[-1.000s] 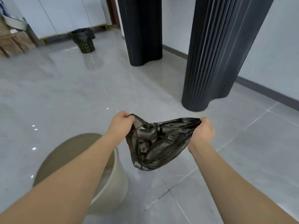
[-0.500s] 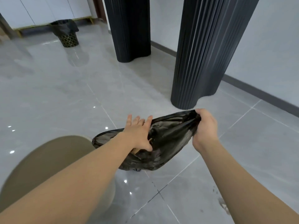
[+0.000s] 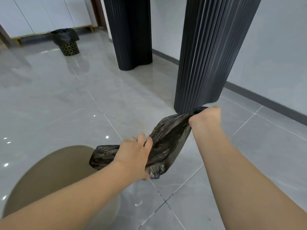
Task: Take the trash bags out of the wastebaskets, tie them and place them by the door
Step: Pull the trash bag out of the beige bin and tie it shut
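Stretching across the lower middle of the frame, a black trash bag (image 3: 167, 145) hangs in the air between two bare hands, above the grey tiled floor (image 3: 66, 100). At the lower left, nearest the camera, the rim of a beige wastebasket (image 3: 49, 176) shows under the left forearm. The left hand (image 3: 134, 156) grips the lower, bunched part of the bag, its fingers curled into the plastic and its thumb side hidden behind the crumpled film. Up and to the right, the right hand (image 3: 206, 118) is closed in a fist round the bag's upper edge, pulling the plastic taut on a slant. Just behind that fist stands a dark ribbed column (image 3: 211, 52); a second dark column (image 3: 131, 32) stands further back at the top centre. In the upper left, by the white cabinets (image 3: 41, 14), sits a second wastebasket (image 3: 68, 45) with a patterned side and a black liner draped over its rim.
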Demonstrator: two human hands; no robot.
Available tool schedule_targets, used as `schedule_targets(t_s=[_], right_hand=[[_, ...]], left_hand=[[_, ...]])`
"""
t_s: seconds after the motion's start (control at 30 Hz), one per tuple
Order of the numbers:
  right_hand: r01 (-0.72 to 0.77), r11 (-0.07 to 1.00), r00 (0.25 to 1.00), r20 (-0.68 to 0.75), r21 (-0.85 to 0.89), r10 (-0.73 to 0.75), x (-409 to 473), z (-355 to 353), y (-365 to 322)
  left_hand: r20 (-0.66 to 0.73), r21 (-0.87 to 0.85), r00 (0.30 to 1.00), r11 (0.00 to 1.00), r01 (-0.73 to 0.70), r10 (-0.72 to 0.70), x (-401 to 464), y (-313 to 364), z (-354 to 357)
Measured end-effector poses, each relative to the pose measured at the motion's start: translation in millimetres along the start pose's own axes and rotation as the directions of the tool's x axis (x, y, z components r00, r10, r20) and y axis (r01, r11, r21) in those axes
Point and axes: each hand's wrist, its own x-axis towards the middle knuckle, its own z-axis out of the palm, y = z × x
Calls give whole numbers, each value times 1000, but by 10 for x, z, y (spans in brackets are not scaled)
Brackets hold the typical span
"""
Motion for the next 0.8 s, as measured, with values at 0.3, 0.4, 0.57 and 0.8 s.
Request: schedule_targets(t_s=[0.3, 0.4, 0.57, 0.8], right_hand=[[550, 732, 834, 316, -403, -453, 97, -419, -106], [924, -96, 271, 813, -369, -515, 106, -646, -69], [780, -624, 126, 988, -44, 87, 4, -531, 174], [529, -847, 565, 769, -60, 299, 112, -325, 227]], left_hand=[[-56, -395, 979, 905, 161, -198, 283, -375, -36], [38, -561, 986, 813, 154, -160, 356, -503, -71], [82, -607, 995, 790, 90, -50, 354, -514, -165], [252, -552, 967, 816, 170, -31, 200, -242, -183]])
